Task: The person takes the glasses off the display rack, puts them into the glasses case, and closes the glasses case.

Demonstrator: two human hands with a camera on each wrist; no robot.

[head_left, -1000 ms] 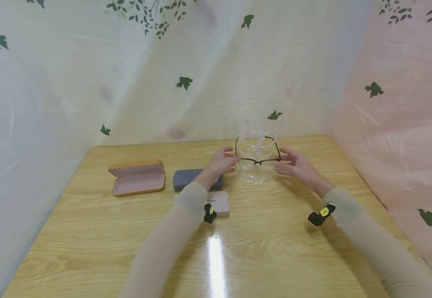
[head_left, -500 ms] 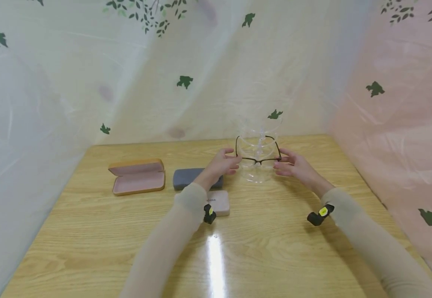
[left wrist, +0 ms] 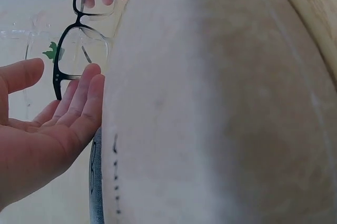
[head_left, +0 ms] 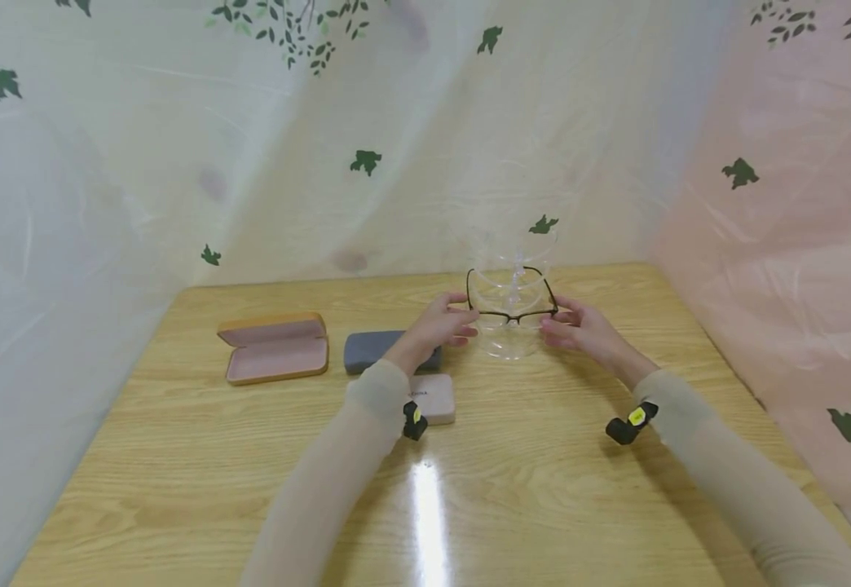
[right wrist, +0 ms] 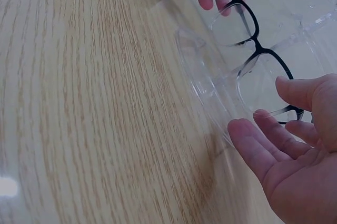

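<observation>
Dark-framed eyeglasses (head_left: 516, 319) sit on a clear tiered display stand (head_left: 515, 281), lenses toward me and temples running back along its sides. My left hand (head_left: 436, 323) is at the left end of the frame. In the left wrist view, the left fingers (left wrist: 79, 103) extend under the near corner of the eyeglasses, with the thumb apart from the frame. At the other end is my right hand (head_left: 588, 331). The right wrist view shows its thumb (right wrist: 295, 91) by the near lens and its fingertips (right wrist: 263, 121) at the frame's lower corner.
An orange case (head_left: 277, 359) lies open at the left, pink lining showing. Left of the stand lies a closed grey-blue case (head_left: 369, 350), partly behind my left hand. A pale box (head_left: 434, 399) with small lettering is nearer, beside my left sleeve. A patterned curtain (head_left: 425, 122) hangs behind the table.
</observation>
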